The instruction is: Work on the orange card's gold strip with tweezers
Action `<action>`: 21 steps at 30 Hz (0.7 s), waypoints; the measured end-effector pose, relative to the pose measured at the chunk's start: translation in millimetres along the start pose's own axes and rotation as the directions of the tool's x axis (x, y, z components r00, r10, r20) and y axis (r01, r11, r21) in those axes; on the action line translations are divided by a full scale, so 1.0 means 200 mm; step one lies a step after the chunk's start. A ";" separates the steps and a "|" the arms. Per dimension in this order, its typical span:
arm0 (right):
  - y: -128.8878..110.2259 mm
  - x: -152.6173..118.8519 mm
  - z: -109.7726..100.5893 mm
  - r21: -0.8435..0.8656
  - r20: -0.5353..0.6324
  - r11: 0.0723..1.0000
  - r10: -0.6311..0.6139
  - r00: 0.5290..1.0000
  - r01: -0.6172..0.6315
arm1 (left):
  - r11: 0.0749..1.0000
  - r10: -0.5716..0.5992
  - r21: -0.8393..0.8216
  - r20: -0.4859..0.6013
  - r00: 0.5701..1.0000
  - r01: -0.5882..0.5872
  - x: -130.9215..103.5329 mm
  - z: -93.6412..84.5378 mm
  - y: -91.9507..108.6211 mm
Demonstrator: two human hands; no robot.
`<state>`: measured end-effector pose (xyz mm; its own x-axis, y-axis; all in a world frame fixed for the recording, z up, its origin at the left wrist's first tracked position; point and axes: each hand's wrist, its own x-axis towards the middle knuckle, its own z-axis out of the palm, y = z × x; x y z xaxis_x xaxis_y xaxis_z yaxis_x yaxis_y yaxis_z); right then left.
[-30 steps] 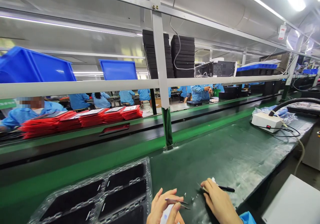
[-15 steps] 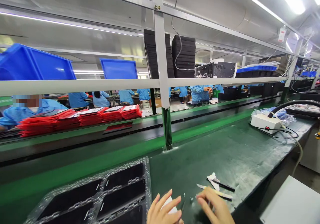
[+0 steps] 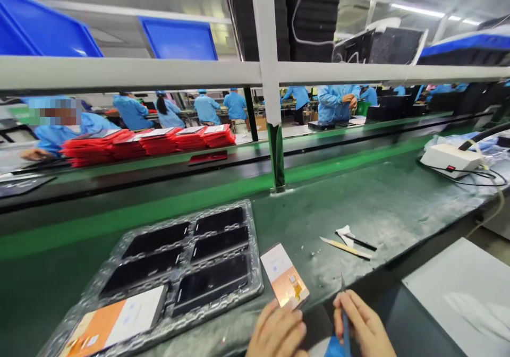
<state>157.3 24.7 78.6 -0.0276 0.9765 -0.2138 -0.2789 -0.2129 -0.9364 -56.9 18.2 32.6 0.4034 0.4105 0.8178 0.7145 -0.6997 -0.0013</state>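
My left hand (image 3: 277,331) pinches the near end of a small copper-and-white rectangular panel (image 3: 284,275), lying beside the clear plastic compartment tray (image 3: 255,251). My right hand (image 3: 360,325) clasps thin metal tweezers (image 3: 344,314). No legible writing. The green bench mat (image 3: 378,208) lies open beyond.

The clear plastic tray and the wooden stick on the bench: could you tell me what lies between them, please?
In the head view, a flat copper-and-white panel lies between tray and stick, its near end under the left hand.

No text, label, brand or number is legible on anything in view.
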 end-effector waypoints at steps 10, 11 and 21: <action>0.04 -0.08 -0.14 -0.650 0.133 0.734 -0.145 0.980 0.197 | 0.998 -0.054 0.035 0.282 0.958 0.046 0.17 -0.16 -0.04; 0.04 -0.08 -0.15 -0.680 0.150 0.693 -0.187 0.971 0.239 | 0.999 -0.042 0.034 0.274 0.961 0.034 0.18 -0.15 -0.03; 0.05 -0.16 -0.13 -0.803 0.276 0.384 -0.440 0.854 0.457 | 0.999 0.021 -0.035 0.184 0.983 -0.015 0.24 -0.04 0.08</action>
<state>180.9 -9.7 67.7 -0.1653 0.9375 0.3064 0.6510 0.3371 -0.6801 -29.8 21.8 77.3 0.5167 0.4965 0.6975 0.6881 -0.7256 0.0068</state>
